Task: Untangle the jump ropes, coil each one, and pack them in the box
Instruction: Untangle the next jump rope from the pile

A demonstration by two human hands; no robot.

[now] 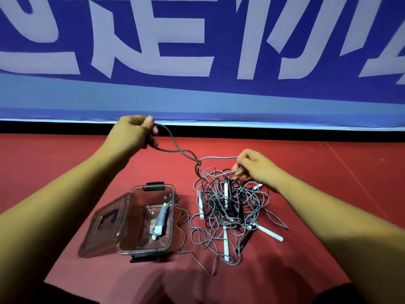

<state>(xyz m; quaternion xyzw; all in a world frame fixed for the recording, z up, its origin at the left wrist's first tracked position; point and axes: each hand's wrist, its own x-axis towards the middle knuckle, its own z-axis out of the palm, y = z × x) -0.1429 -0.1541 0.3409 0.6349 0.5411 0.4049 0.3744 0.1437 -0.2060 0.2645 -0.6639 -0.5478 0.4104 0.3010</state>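
Note:
A tangled heap of grey jump ropes [228, 207] with white and black handles lies on the red floor, right of centre. My left hand [131, 132] is raised at the far left and grips a loop of grey rope [173, 139] that runs down into the heap. My right hand [256, 167] pinches another grey strand just above the heap's far edge. A clear plastic box [171, 207] with black clips stands left of the heap, its lid [105, 224] swung open to the left. One coiled rope with white handles [160, 220] lies inside it.
A red mat [87, 172] covers the floor under everything. A blue banner with large pale characters [197, 62] rises behind, above a black strip. A loose grey strand [206, 266] trails toward me from the heap. My dark-clothed legs show at the bottom corners.

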